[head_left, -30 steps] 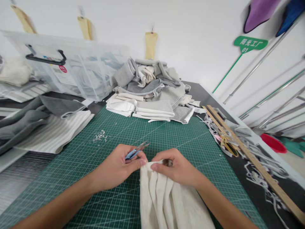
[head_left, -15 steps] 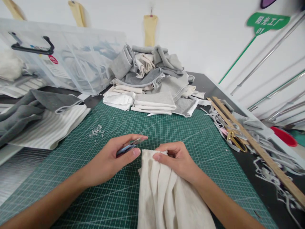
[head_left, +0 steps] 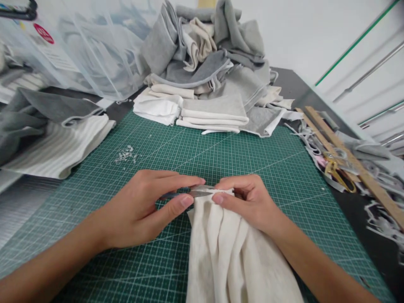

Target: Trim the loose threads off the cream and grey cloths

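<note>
My left hand [head_left: 158, 206] holds small thread snips [head_left: 202, 192] with a blue handle, mostly hidden inside the fingers. The metal blades lie across the top left edge of a cream cloth [head_left: 217, 248]. Thumb and fingers of my right hand [head_left: 249, 202] pinch that same top edge, just right of the blade tips. From there the cloth hangs in loose folds toward me over the green cutting mat [head_left: 151, 269]. Whether the blades are closed on the fabric I cannot tell.
Folded grey and cream fabrics [head_left: 214, 84] are piled at the back. White scraps [head_left: 126, 155] lie on the mat. A clear plastic box [head_left: 91, 54] and striped cloth [head_left: 63, 147] stand left. At right are gold-handled scissors [head_left: 337, 172] and a wooden ruler [head_left: 356, 168].
My left hand has moved right, bringing the snips from beside the cloth onto its top edge. The right hand keeps its pinch. The view has tilted downward.
</note>
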A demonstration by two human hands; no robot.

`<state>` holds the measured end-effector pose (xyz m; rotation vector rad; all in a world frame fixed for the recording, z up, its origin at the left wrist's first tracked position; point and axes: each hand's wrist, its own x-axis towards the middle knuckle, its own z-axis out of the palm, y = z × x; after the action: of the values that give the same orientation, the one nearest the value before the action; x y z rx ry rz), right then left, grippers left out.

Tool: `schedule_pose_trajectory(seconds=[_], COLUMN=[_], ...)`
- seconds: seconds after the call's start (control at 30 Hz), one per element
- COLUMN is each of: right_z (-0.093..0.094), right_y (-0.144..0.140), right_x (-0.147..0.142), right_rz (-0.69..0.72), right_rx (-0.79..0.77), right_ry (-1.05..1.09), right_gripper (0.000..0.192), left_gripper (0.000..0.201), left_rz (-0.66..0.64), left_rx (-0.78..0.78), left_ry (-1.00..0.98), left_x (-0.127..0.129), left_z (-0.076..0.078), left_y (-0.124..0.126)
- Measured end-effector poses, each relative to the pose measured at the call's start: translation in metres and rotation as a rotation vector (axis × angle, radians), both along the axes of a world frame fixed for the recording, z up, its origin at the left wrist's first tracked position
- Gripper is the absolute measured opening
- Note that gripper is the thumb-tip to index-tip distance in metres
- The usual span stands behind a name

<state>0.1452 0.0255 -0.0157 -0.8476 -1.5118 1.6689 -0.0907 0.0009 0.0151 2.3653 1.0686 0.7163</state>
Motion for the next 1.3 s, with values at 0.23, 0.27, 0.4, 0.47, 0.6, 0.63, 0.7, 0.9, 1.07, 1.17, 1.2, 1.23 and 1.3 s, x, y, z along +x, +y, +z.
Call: schedule_pose_trajectory(seconds=[0.23, 0.27, 0.4, 0.47, 0.6, 0.63, 0.7, 0.9, 1.07, 1.17, 1.2, 1.23, 1.3], right_z=[0.0, 0.0, -0.001, -0.001, 0.0, 0.0, 0.0, 0.0, 0.001, 0.001, 0.001, 0.001, 0.0], right_y=[0.0, -0.001, -0.001, -0.001, -0.001, 0.0, 0.0, -0.001, -0.001, -0.001, -0.001, -0.001, -0.001], right_x=[0.002, 0.002, 0.001, 0.001, 0.001, 0.001, 0.001, 0.0, 0.0, 0.0, 0.0, 0.0, 0.0], right_rz=[-0.004, -0.005, -0.008, -0.007, -0.006, -0.005, -0.002, 0.005, -0.003, -0.005, -0.005, -0.004, -0.001], right_rx=[0.013, 0.015, 0.014, 0.018, 0.034, 0.036, 0.036, 0.004, 0.001, 0.003, 0.002, 0.001, 0.006], right_ry=[-0.045, -0.051, -0.041, -0.041, -0.064, -0.067, -0.061, -0.033, -0.051, -0.052, -0.049, -0.046, -0.04], right_gripper=[0.009, 0.009, 0.009, 0.009, 0.012, 0.012, 0.012, 0.012, 0.016, 0.016, 0.015, 0.014, 0.011], left_gripper=[0.035, 0.036, 0.036, 0.035, 0.034, 0.034, 0.034, 0.028, 0.027, 0.026, 0.026, 0.026, 0.027], left_rz=[0.015, 0.011, 0.006, 0.015, 0.026, 0.026, 0.024, 0.02, 0.031, 0.037, 0.035, 0.03, 0.027], left_rx=[0.165, 0.179, 0.208, 0.219, 0.228, 0.225, 0.221, 0.217, 0.245, 0.253, 0.252, 0.253, 0.247], left_ry=[0.097, 0.107, 0.085, 0.078, 0.084, 0.082, 0.081, 0.051, 0.057, 0.053, 0.046, 0.037, 0.028], left_x=[-0.007, -0.007, -0.005, -0.004, -0.004, -0.004, -0.004, 0.001, 0.004, 0.004, 0.003, 0.003, 0.003], left_z=[-0.005, -0.006, -0.007, -0.008, -0.012, -0.012, -0.013, -0.01, -0.01, -0.012, -0.012, -0.013, -0.013], left_y=[0.001, 0.002, 0.001, 0.001, 0.001, 0.001, 0.001, -0.001, -0.001, -0.001, -0.001, -0.001, -0.001])
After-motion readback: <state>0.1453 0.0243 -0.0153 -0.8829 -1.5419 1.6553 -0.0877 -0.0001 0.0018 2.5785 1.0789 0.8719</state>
